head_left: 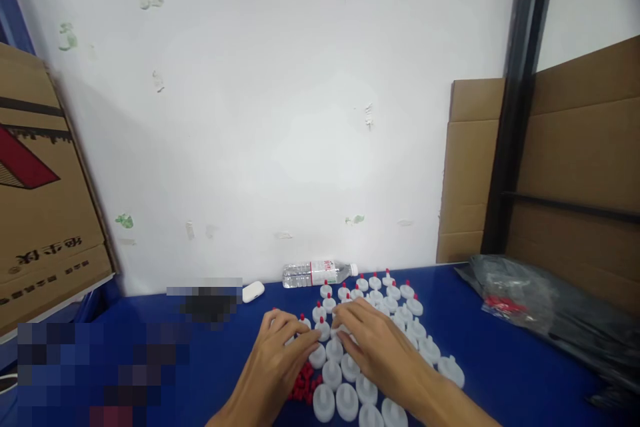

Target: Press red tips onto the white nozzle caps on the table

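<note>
Many white round nozzle caps (332, 374) stand in rows on the blue table, several topped with small red tip caps (319, 305). My left hand (273, 350) is at the left side of the rows, fingers bent and closed around a white nozzle cap (289, 340), mostly hidden. Over the middle rows, my right hand (367, 337) has its fingers curled down on another white nozzle cap (337, 333); the fingers hide much of it. A pile of loose red tip caps (304, 385) lies beside my left wrist.
A clear plastic bottle (320, 273) lies against the white wall, with a white case (253, 291) and a dark blurred object (210, 303) to its left. Plastic bags (530, 300) lie at the right. Cardboard (45, 200) stands at the left side, more cardboard (470, 173) at the right.
</note>
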The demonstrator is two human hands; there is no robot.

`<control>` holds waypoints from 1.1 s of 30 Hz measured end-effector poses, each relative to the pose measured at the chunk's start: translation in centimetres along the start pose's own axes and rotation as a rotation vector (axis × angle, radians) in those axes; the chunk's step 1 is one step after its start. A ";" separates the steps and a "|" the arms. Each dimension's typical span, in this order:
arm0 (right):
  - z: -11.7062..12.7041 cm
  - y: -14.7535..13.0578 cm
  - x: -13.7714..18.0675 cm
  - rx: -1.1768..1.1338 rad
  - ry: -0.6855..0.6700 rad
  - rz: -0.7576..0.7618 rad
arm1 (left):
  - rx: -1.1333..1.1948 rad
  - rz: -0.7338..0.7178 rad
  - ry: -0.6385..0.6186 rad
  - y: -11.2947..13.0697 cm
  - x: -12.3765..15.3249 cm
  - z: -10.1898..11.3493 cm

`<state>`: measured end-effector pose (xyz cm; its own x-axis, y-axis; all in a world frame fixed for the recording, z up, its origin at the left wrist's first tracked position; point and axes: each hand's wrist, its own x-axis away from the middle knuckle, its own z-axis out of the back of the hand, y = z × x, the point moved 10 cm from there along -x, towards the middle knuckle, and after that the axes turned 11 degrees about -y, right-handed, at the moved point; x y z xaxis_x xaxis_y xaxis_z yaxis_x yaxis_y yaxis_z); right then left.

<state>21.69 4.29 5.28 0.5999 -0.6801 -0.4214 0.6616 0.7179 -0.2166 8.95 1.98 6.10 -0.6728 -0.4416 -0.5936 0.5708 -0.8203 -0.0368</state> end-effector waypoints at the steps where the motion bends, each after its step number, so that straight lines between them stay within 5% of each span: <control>1: -0.2 -0.8 0.0 0.003 -0.004 0.028 | 0.004 -0.012 0.002 0.2 -0.1 0.2; 9: -1.1 -2.4 0.2 -0.025 0.005 0.072 | 0.012 -0.117 0.028 2.7 -0.6 0.5; 21: -1.2 -1.4 0.4 -0.092 0.050 0.028 | 0.022 -0.025 -0.035 1.8 -0.3 -1.0; 28: -0.8 -2.5 0.3 -0.084 -0.111 0.178 | 0.090 0.033 0.034 1.0 -0.1 0.0; 33: -0.2 -2.6 0.5 -0.033 -0.035 0.207 | 0.017 0.034 0.090 0.5 -0.1 0.6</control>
<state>20.16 2.11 5.47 0.7373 -0.5217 -0.4291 0.5079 0.8470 -0.1571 9.01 1.42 6.63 -0.6075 -0.4355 -0.6643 0.5842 -0.8116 -0.0022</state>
